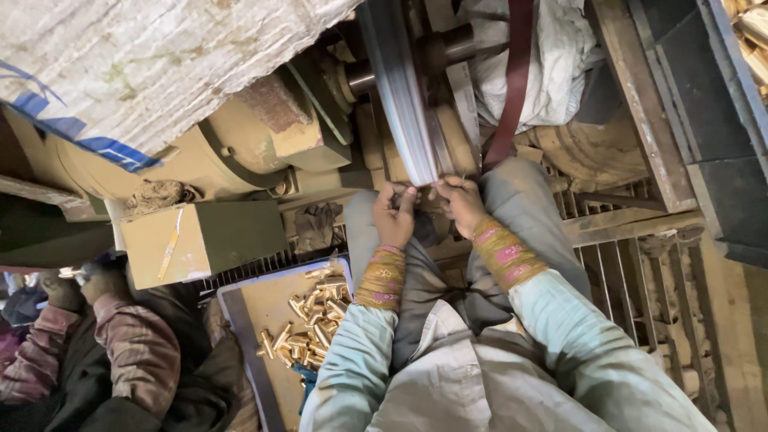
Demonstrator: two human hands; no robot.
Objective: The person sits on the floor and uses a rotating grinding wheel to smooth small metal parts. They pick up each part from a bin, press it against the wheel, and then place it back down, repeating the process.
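My left hand [395,214] and my right hand [458,202] are both pinched on a small metal piece [425,189] that I press against the edge of a spinning polishing wheel [400,88]. The piece is mostly hidden by my fingers. Patterned cloth cuffs wrap both wrists above pale blue sleeves. The wheel is blurred with motion and sits on a dusty tan machine [264,136] in front of my knees.
A tray [240,320] with several small brass pieces [316,316] lies at my left. A tan metal box [200,240] stands beside it. Another person's hands [84,284] work at the far left. A metal grate [616,272] and wooden frame [640,96] are at right.
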